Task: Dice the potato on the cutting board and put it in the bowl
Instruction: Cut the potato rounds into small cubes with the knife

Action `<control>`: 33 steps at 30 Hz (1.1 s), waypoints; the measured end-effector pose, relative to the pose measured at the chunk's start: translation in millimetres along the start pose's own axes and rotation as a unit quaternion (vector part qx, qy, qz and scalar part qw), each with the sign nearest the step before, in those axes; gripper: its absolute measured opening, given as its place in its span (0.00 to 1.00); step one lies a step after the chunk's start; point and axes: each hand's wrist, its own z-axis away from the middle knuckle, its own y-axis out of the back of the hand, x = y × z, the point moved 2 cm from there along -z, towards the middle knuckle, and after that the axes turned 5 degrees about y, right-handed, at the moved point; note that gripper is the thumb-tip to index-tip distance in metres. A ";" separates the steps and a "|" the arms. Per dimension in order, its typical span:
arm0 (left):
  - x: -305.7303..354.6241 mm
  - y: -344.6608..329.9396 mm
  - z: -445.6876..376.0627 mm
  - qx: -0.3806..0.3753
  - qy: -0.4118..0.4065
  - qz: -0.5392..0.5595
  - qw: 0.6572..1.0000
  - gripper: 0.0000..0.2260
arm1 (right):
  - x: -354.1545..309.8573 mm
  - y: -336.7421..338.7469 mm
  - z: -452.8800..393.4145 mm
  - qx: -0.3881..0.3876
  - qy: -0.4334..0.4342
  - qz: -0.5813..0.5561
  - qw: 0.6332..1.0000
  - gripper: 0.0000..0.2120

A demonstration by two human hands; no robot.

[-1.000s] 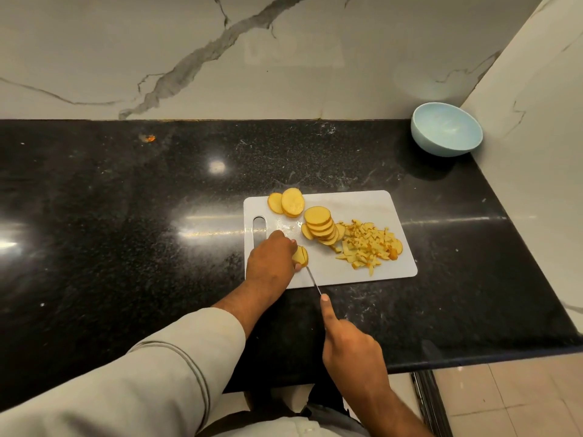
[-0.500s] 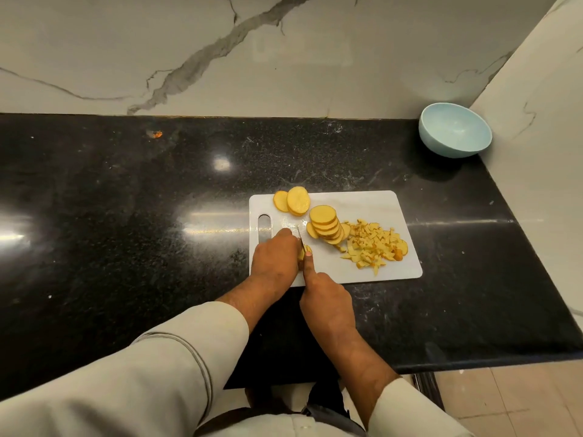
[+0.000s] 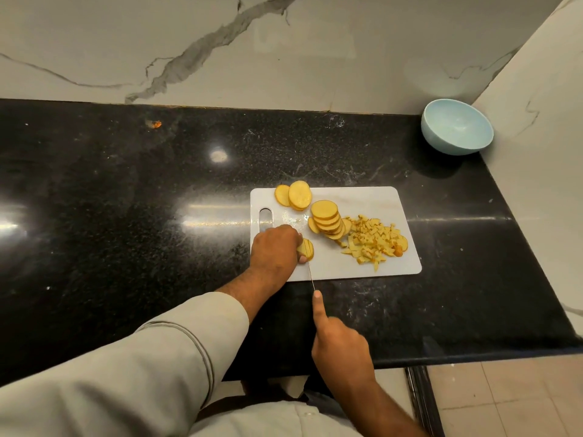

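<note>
A white cutting board (image 3: 372, 200) lies on the black counter. On it, my left hand (image 3: 276, 250) holds a small stack of potato slices (image 3: 307, 249) down with curled fingers. My right hand (image 3: 339, 348) grips a knife (image 3: 310, 274) by the handle, forefinger stretched along the blade's spine; the thin blade reaches to the held slices. A leaning stack of round slices (image 3: 326, 217) sits mid-board, two more slices (image 3: 295, 195) at the back left, and a heap of diced potato (image 3: 373, 242) at the right. The light blue bowl (image 3: 457, 127) stands in the far right corner, apart from both hands.
The black counter (image 3: 126, 200) stretches wide to the left of the board. Marble walls close off the back and the right side. The counter's front edge runs just behind my right hand, with tiled floor (image 3: 504, 398) below at the right.
My right hand has drawn the knife back toward me from over the held slices, off the board's front edge. My left hand stays on the slices.
</note>
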 end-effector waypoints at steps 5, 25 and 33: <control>-10.2 -9.2 2.4 -0.036 0.043 0.082 0.995 0.11 | 5.4 9.2 11.4 0.034 -0.017 -0.004 0.999 0.31; 1.4 10.4 6.2 -0.079 0.024 0.002 0.997 0.09 | -23.0 22.8 -73.3 0.047 -0.017 -0.030 0.998 0.33; -4.0 12.1 -1.3 -0.092 0.026 0.025 0.995 0.07 | -17.1 25.9 -83.5 0.030 -0.010 -0.005 0.999 0.34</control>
